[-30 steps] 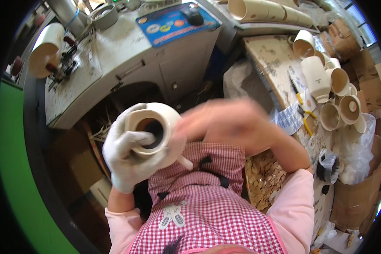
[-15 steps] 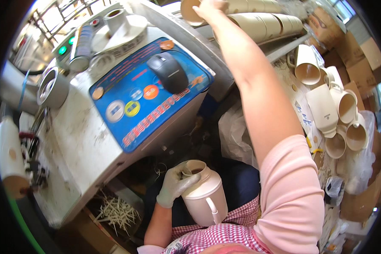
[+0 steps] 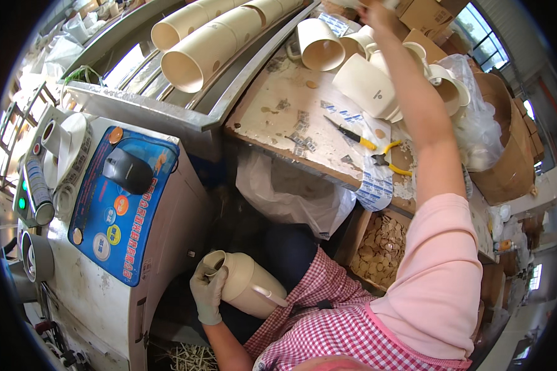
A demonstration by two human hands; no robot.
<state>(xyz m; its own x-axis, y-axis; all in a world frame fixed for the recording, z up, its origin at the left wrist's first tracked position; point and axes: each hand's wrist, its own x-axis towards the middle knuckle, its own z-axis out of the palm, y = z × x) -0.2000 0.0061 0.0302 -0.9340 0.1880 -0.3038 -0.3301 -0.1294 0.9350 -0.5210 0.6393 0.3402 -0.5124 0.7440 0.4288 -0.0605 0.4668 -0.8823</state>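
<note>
My left hand (image 3: 208, 285), in a pale glove, grips a cream plastic jug body (image 3: 254, 281) at its neck, with the thumb against the outside. The jug lies tilted over my lap, its mouth toward the upper left and its handle (image 3: 270, 292) toward the lower right. My bare right hand (image 3: 379, 17) is stretched out to the far edge of the workbench, beyond a cluster of cream jug bodies (image 3: 368, 86). It is blurred, and a whitish shape shows beside it, so its grip is unclear. My right forearm passes over part of that cluster.
Yellow-handled pliers (image 3: 387, 159) and a pointed yellow-handled tool (image 3: 353, 133) lie on the workbench (image 3: 260, 123). Long cream tubes (image 3: 216, 46) rest in a metal trough. A mouse (image 3: 129, 171) sits on a blue mat at left. Below the bench is a box of round discs (image 3: 379, 250).
The view has swung to the right. My right hand has left the cream tubes and reached over the jug cluster on the bench. My left hand keeps the jug, now tilted further over.
</note>
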